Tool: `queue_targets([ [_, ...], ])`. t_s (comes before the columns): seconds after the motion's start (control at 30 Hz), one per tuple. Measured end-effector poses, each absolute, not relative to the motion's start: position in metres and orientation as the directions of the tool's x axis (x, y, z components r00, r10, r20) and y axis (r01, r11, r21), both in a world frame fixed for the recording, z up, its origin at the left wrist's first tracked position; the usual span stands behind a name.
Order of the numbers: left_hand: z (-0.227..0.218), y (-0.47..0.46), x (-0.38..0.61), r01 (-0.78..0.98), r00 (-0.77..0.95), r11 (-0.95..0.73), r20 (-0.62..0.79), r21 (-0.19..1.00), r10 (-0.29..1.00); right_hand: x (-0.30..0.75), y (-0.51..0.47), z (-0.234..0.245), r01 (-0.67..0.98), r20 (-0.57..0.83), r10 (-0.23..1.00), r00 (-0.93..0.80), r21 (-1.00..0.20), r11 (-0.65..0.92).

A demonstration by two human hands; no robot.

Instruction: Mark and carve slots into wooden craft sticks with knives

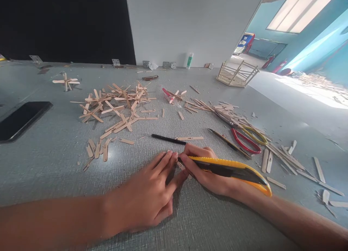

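My right hand (202,167) is closed around a yellow and black utility knife (231,167). The knife's front end points left, towards the fingertips of my other hand, and its blade is hard to make out. My left hand (152,193) rests on the grey table, fingers together, pressing on a small piece of wooden craft stick (179,165). Most of that piece is covered by my fingers. Just beyond my hands lie a thin black rod (168,139) and a notched craft stick (190,138).
Star-shaped stick assemblies (119,102) are piled at centre left. Scissors (246,135), a pointed tool (230,143) and loose sticks (288,158) lie to the right. A phone (23,120) is far left. Behind stand a glue tube (189,61) and a stick frame (237,75).
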State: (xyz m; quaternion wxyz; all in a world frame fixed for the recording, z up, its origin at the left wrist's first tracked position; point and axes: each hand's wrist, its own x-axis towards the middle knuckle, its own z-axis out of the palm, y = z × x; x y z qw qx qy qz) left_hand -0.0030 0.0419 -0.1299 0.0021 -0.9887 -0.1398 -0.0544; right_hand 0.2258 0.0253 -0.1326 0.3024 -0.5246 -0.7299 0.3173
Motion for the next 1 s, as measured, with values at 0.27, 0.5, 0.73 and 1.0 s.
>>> queue_targets([
  [0.27,-0.1319,0.0417,-0.0036,0.272,0.953,-0.962,0.129,0.025,0.273,0.2233,0.0256,-0.1325,0.576,0.137,0.956,-0.258,-0.773,0.266],
  [0.5,-0.1323,0.0431,-0.0029,0.260,0.953,-0.965,0.154,0.019,0.260,0.2245,0.0257,-0.1312,0.595,0.112,0.958,-0.264,-0.762,0.253],
  [0.73,-0.1334,0.0422,-0.0039,0.263,0.951,-0.964,0.161,0.031,0.265,0.2284,0.0243,-0.1335,0.590,0.086,0.960,-0.266,-0.773,0.233],
  [1.0,-0.1328,0.0427,-0.0035,0.260,0.952,-0.966,0.167,0.014,0.258,0.2274,0.0247,-0.1322,0.574,0.079,0.963,-0.259,-0.789,0.220],
])
